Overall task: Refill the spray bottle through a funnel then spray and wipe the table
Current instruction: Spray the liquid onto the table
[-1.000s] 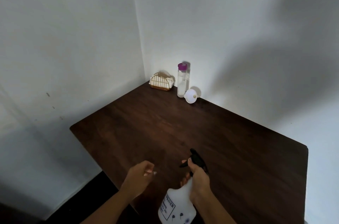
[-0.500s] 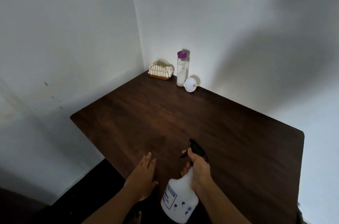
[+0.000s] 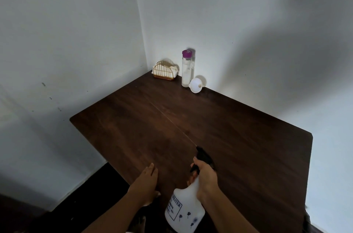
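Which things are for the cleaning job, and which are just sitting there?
For the job: spray bottle, held in the right hand; funnel; purple-capped bottle; table.

Just sitting there: wire basket with something white inside, maybe for wiping later.

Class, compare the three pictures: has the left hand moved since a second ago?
Yes. The left hand has come down from a raised, loosely curled pose to lie flat on the table at its near edge, fingers stretched toward the far corner.
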`<action>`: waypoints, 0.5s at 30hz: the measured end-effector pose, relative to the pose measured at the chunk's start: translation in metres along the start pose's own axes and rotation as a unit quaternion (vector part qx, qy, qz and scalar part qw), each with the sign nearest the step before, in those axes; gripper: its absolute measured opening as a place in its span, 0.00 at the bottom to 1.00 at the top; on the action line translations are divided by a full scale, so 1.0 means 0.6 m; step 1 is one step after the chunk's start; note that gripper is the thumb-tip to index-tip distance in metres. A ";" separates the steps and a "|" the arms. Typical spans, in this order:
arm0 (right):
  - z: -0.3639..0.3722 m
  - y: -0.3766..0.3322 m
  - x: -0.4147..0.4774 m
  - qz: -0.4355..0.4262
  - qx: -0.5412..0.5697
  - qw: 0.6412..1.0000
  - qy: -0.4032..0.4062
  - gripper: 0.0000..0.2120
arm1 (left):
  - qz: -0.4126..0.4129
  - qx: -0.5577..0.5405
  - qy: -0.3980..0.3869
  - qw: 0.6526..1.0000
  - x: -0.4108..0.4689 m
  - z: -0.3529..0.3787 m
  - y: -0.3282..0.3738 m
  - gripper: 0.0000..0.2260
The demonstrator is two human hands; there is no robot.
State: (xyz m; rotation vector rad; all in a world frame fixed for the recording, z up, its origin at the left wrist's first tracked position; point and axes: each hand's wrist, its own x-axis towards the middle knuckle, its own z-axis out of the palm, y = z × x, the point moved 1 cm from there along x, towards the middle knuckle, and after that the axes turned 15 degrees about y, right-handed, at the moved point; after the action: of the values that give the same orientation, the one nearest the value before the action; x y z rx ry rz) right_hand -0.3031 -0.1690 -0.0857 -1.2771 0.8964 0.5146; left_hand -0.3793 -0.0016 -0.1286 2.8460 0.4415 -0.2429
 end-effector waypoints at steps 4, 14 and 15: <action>-0.003 -0.004 0.004 0.014 0.020 1.000 0.017 0.09 | 0.000 -0.004 -0.002 1.000 -0.001 0.000 0.002 0.37; -0.021 -0.004 0.013 0.034 0.051 0.998 0.033 0.13 | 0.011 -0.004 -0.009 1.000 -0.001 -0.005 0.009 0.37; -0.027 -0.004 0.014 0.040 0.050 0.997 0.037 0.13 | 0.020 -0.005 -0.008 1.000 -0.002 -0.004 0.015 0.37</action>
State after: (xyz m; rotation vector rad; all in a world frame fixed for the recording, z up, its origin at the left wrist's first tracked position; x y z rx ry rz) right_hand -0.3011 -0.1862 -0.0913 -1.1794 1.0252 0.4822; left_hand -0.3773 -0.0095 -0.1241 2.8381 0.3797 -0.2557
